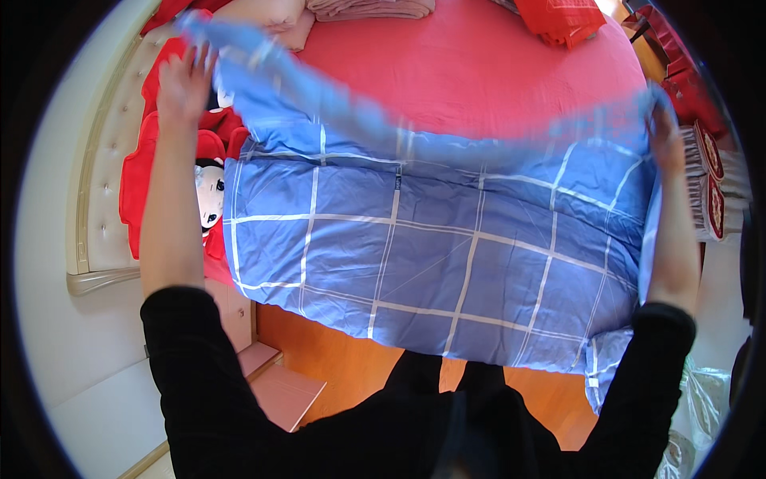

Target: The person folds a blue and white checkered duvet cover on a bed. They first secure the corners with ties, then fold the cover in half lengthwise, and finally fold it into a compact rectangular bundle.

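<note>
A blue quilt (431, 263) with white check lines lies across the near side of the bed, and its front part hangs over the edge. Its far edge is lifted in a sagging curve, blurred by motion. At the upper left, my left hand (182, 87) grips one raised corner, fingers pointing away from me. My right hand (667, 138) has hold of the raised edge at the right, with cloth hanging down beside the forearm. Blur hides the exact finger grip of both hands. A small corner of the quilt (613, 359) dangles at the lower right.
The bed has a red sheet (479, 66) and a tufted headboard (102, 203). Red dolls or cushions with faces (210, 194) sit by the headboard. Pillows (269, 18) and a folded blanket (371, 7) lie beyond. Clear plastic bags (703, 401) stand at right.
</note>
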{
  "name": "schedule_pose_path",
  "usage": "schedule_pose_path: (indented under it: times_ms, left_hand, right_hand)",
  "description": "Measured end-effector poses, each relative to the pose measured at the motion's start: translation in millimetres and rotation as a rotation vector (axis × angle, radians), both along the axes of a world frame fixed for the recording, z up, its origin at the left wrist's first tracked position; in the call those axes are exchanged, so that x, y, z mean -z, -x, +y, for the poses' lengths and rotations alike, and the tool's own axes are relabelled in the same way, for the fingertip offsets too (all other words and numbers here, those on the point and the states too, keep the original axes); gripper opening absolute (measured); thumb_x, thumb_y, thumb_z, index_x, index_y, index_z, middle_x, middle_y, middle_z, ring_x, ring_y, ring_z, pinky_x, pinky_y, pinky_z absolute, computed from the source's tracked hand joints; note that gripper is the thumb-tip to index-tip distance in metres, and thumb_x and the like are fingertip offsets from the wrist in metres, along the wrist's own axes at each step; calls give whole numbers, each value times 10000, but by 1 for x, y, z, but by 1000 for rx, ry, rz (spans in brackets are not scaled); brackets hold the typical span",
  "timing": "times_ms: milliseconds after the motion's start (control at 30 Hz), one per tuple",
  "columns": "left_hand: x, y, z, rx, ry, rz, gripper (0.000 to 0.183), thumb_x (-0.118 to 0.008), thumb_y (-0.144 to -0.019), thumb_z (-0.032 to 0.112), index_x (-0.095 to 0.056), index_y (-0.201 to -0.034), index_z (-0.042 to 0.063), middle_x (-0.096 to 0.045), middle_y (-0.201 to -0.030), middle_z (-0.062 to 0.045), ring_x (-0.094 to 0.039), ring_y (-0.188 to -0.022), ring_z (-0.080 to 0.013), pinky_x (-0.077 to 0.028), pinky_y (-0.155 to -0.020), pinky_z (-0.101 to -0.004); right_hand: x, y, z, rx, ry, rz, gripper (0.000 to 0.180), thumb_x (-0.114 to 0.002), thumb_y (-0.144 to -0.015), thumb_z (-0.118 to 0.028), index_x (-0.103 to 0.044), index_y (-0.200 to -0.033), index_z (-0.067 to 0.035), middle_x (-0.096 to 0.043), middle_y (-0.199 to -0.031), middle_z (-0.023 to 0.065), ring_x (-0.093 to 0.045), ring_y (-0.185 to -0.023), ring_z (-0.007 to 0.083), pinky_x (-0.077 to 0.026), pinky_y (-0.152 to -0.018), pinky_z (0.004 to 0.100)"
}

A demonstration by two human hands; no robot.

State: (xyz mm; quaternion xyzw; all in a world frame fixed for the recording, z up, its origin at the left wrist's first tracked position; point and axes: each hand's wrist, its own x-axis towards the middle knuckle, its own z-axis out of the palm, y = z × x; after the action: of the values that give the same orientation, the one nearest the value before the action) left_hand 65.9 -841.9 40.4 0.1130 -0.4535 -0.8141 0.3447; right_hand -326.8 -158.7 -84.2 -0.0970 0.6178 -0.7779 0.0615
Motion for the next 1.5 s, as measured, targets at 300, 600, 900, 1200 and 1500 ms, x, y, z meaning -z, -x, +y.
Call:
schedule_pose_path:
  times_ms: [300, 600, 900, 1200, 1500]
  left_hand:
    - [165, -74, 49, 453, 1864, -1499, 701, -687, -774, 221, -356, -1389, 162, -351, -1419, -138, -314, -1319, -305, -249, -1086, -422]
    - [232, -123, 34, 385, 2162, -1692, 859, -662, -689, 51, -260, -1431, 211, -297, -1460, -84, -232, -1367, -292, -141, -1109, -504]
    - [222, -145, 26, 939, 2050, -1815, 601, -757, -545, 79, -626, -1131, 67, -683, -885, -91, -637, -936, -263, -327, -1020, -470]
    - [53, -268, 79, 2139, 85, -2268, 609, -836, -594, 307, -642, -1121, 70, -626, -1099, -85, -571, -1019, -230, -457, -844, -374]
    - [169, -129, 46, 156, 2199, -1748, 793, -626, -800, 294, -184, -1458, 262, -208, -1489, -139, -187, -1371, -346, -110, -1089, -555]
  right_hand:
    - [106, -113, -36, -699, -755, -163, 488, -573, -866, -391, -546, -1204, -40, -615, -1096, 104, -580, -1020, 197, -464, -834, 334]
    - [181, -254, -48, -650, -1666, 1, 820, -717, -575, -571, -521, -1162, -33, -633, -976, 233, -601, -943, 380, -472, -793, 442]
    - [106, -349, 32, -1289, -1569, -240, 357, -765, -600, -283, -681, -886, -86, -675, -826, 145, -646, -787, 312, -499, -696, 392]
    - [52, -352, 58, -1783, -1631, -1132, 645, -838, -526, -300, -609, -1040, 14, -622, -960, 145, -618, -798, 221, -512, -576, 291]
    - [182, -270, -46, -824, -1689, 236, 568, -778, -576, -388, -618, -951, 6, -647, -905, 200, -607, -875, 374, -479, -763, 419]
